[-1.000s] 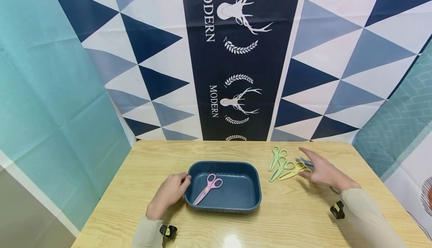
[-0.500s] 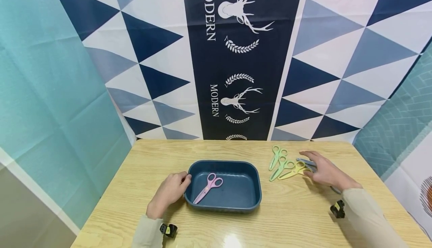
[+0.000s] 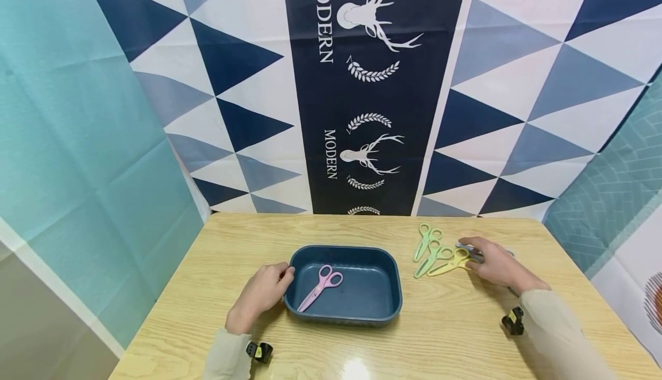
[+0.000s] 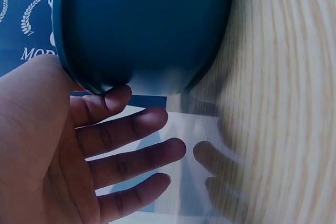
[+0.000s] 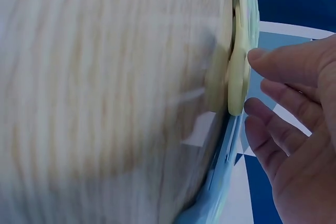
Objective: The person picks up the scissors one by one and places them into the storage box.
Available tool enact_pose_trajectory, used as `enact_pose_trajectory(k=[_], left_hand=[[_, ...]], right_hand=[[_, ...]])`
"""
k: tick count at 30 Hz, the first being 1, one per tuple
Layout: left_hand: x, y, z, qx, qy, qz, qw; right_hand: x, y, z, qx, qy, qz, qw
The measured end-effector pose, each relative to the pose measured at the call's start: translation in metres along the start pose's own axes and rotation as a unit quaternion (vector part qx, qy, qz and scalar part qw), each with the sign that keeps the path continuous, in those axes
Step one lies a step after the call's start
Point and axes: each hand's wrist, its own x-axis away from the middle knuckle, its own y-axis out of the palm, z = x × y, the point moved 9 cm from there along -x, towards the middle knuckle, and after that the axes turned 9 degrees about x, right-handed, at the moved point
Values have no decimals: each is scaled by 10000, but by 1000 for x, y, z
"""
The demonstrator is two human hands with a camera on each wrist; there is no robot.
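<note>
My left hand [image 3: 261,291] grips the left rim of a dark blue tray [image 3: 364,291], thumb over the edge. In the left wrist view its other fingers [image 4: 136,148] spread below the tray's outer wall. Pink-purple scissors [image 3: 318,291] lie inside, handles toward the back. At the right, my right hand [image 3: 496,268] hovers over a cluster of scissors, partly covering blue scissors [image 3: 463,246]. Its thumb is right at the handle of yellow scissors [image 5: 239,77] in the right wrist view; the other fingertips are beside the blue scissors [image 5: 218,166]. Its fingers are relaxed and apart.
Two green scissors, one farther back [image 3: 422,244] and one nearer [image 3: 430,260], lie left of the yellow pair. The wooden table [image 3: 439,334] ends at a patterned cloth [image 3: 362,92] behind. Blue-grey parts stick out past my right hand.
My right hand has lowered slightly toward the scissors, and its fingers have drawn in a little. The left hand, tray and pink-purple scissors stay as they were.
</note>
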Motion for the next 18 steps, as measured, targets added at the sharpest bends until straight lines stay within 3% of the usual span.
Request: enact_pose_trajectory(k=[18], left_hand=[[0, 1, 0, -6, 2, 4, 10000]], right_hand=[[0, 6, 2, 100, 12, 43, 9999]])
